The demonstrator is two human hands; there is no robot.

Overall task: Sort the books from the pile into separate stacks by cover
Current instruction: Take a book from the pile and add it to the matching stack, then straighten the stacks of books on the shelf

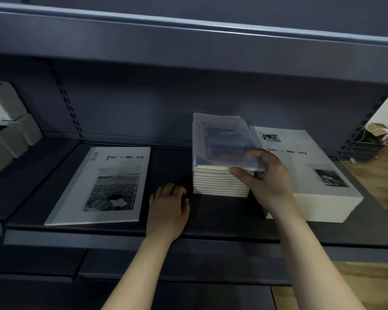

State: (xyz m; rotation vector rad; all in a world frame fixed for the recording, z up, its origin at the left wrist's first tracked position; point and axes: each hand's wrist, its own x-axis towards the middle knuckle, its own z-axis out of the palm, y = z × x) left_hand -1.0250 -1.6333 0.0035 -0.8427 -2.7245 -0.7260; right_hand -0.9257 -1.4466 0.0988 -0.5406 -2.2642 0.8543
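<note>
Pinched between thumb and fingers, the near right corner of the top blue book (222, 142) sits in the grip of the right hand (267, 175): the thumb is against the front edge and the fingers are curled over the cover. The left hand (168, 206) holds nothing. It rests on the shelf (211, 220), fingers loosely bent, just left of the middle stack (217, 182).

Sorting looks well under way. Three groups lie side by side on the shelf:
- **Left:** one grey "Time & Memory" book (103, 186) lying flat, with a large dark photo on its cover.
- **Middle:** the stack of smaller books, topped by the held blue book.
- **Right:** a thick right stack (311, 157) of larger pale books, touching or nearly touching the middle one. Its cover carries the same title but a small photo low on the right.

I cannot tell whether the held book is being laid down or lifted off, nor which group is the unsorted pile. If the single grey book starts a new stack, much probably remains to be sorted.

The held book is blurred. It has a soft, glossy cover in blue tones with a darker picture panel, and looks thin and light. It sits slightly askew on the cream page edges beneath.
</note>
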